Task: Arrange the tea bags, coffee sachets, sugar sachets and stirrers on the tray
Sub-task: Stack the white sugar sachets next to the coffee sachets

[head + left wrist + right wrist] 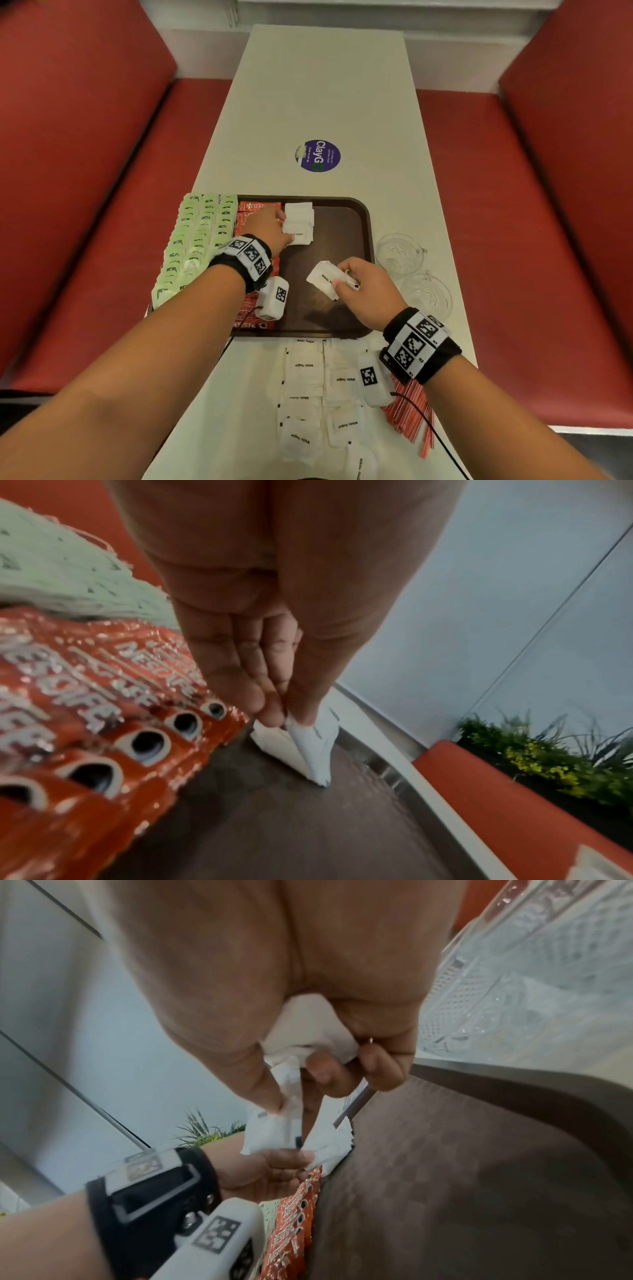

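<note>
A brown tray (342,226) lies on the white table. Green tea bags (195,240) fill its left side, with red coffee sachets (255,207) beside them. White sugar sachets (299,222) lie in a short row at the tray's far middle. My left hand (274,226) pinches the edge of one sugar sachet (308,748) in that row, thumb against fingertips. My right hand (356,284) hovers over the tray's near right and grips a small bunch of sugar sachets (323,277) (274,1129). More sugar sachets (308,394) lie on the table in front of the tray, with red stirrers (407,418) to their right.
Two clear glass bowls (399,253) (426,294) stand on the table just right of the tray. A round purple sticker (318,156) marks the table's middle. Red bench seats (85,205) flank the table on both sides.
</note>
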Motion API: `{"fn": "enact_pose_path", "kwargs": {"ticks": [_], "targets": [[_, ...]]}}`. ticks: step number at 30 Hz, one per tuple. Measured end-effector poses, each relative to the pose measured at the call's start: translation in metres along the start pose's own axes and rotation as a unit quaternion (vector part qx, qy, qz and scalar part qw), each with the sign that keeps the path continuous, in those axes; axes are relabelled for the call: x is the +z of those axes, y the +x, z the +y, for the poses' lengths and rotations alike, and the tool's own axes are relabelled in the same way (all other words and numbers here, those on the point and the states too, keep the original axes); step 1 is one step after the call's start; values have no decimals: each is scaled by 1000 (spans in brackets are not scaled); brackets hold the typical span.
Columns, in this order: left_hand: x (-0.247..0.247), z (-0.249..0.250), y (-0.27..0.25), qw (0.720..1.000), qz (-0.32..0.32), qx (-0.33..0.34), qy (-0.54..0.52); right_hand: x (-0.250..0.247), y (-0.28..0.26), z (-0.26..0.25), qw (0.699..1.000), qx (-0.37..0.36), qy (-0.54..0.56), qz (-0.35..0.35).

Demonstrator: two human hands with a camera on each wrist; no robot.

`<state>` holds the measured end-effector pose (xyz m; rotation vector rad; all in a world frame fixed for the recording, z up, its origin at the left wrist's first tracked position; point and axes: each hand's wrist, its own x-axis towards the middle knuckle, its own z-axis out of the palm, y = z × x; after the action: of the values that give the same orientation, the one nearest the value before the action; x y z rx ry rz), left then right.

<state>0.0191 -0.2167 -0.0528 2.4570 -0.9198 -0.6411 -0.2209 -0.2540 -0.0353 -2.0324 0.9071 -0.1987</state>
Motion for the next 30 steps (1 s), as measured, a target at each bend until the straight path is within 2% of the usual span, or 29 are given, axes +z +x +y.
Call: {"fn": "enact_pose_path", "kwargs": {"ticks": [3,11,15,20,23,26,28,30], "targets": [[9,2,13,998,-33,-33,40,-2,0,1,1000,-3,12,5],[12,4,22,989,-33,-29,144,-2,0,2,1000,-9,24,-1],[9,6,21,982,-30,32,184,0,3,1,1000,-10,29,2],[10,6,16,964,-85,101,232,1,8,-1,999,-17,38,9],[3,7,10,969,-82,131,193,1,10,-1,999,-20,37,9],[-9,14,-9,977,-68,190,64,1,13,-1,999,-25,29,13],[-18,20,-28,971,-95,220,-13,0,15,0,999,-31,36,18],[-25,24,-46,957,-155,240,-52,0,16,0,999,-29,38,17]]}}
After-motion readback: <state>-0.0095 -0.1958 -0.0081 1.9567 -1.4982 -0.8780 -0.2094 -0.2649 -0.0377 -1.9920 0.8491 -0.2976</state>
